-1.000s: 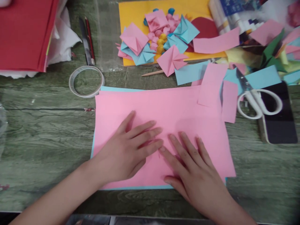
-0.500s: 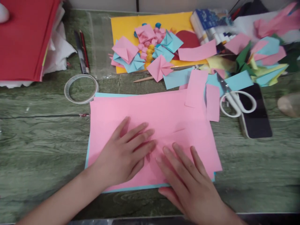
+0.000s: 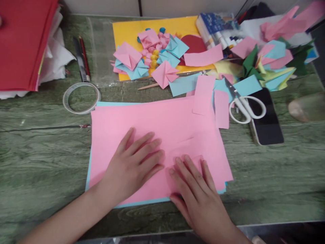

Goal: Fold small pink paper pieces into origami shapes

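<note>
Pink paper sheets lie stacked on the table, with light blue paper showing along their edges. My left hand rests on the pink paper, palm down, fingers spread. To its right, my right hand lies with its fingertips pressed on the paper and its thumb by the near edge. Faint edges or creases show around the right fingertips; whether a separate pink piece lies beneath them I cannot tell. Neither hand grasps anything visible.
White-handled scissors lie partly over a phone. A tape roll, a red pencil and red sheets are at left. Folded pink pieces and pink strips lie beyond the stack.
The whole view has shifted slightly, so most things sit further left. My left thumb is less visible beneath the hand. Both hands stay on the pink paper, with the right fingers slightly closer together.
</note>
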`<state>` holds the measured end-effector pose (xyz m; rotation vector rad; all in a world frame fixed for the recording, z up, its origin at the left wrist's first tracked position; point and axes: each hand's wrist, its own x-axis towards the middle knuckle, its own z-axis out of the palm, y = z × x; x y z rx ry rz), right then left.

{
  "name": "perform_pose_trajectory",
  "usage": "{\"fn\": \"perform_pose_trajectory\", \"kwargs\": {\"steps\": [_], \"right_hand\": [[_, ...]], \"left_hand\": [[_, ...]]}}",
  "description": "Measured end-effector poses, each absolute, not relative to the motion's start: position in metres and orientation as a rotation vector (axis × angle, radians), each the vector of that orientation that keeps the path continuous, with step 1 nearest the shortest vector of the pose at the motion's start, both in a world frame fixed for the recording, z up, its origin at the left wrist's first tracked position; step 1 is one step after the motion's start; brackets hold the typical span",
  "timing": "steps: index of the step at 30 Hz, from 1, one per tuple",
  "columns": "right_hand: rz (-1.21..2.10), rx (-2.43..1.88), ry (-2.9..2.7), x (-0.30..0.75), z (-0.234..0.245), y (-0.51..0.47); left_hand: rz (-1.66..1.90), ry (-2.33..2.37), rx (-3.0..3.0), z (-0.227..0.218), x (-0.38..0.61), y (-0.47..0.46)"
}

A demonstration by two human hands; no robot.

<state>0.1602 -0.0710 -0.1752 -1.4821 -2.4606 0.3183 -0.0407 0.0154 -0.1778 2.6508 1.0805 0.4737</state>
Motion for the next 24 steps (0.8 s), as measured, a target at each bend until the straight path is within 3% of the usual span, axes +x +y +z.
{"fn": "perform_pose_trajectory", "kwargs": {"steps": [24], "right_hand": [[0.302, -1.511, -2.662, 0.162, -0.175, -0.058]], "left_hand": [[0.439, 1.058, 2.618, -0.179, -0.045, 0.015]]}}
